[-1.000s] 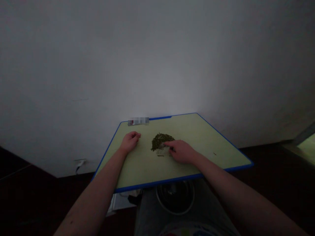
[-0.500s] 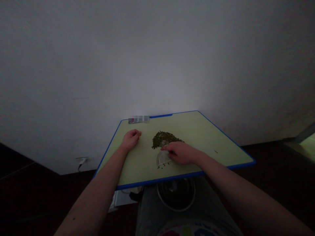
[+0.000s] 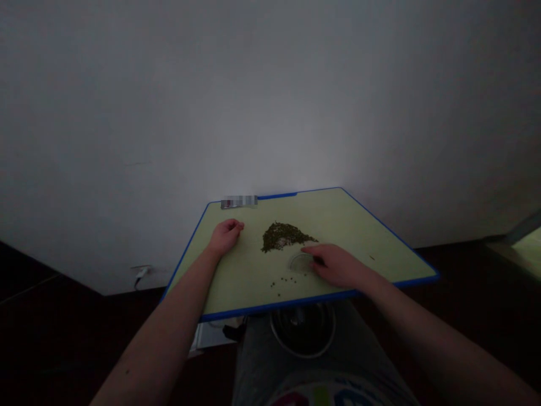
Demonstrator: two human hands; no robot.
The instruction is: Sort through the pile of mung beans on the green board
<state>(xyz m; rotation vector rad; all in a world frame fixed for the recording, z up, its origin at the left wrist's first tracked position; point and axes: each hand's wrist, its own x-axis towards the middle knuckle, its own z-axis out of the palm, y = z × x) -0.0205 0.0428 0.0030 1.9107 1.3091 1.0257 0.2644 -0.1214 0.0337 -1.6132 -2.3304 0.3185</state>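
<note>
My right hand [image 3: 338, 265] is closed on a clear half-round protractor [image 3: 299, 261], holding it by its right side on the pale board [image 3: 236, 287]. Just beyond it lies a pile of small green beans or grains [image 3: 284, 234], with a tail stretching to the right. Several loose grains [image 3: 282, 279] are scattered on the near side of the protractor. To the left of the pile, my left hand [image 3: 225, 235] rests on the board, fingers curled together and nothing visible in them.
The board has a blue rim. A flat, blurred-out strip [image 3: 239, 202] lies at its far left edge, and a small dark sliver [image 3: 372, 257] sits at right. Below the near edge, a metal bowl [image 3: 303, 354] rests on my lap. A wall [image 3: 270, 113] stands behind.
My right hand has drawn the protractor from the pile toward me and to the right. Several grains now lie apart on the near side. My left hand has stayed in place.
</note>
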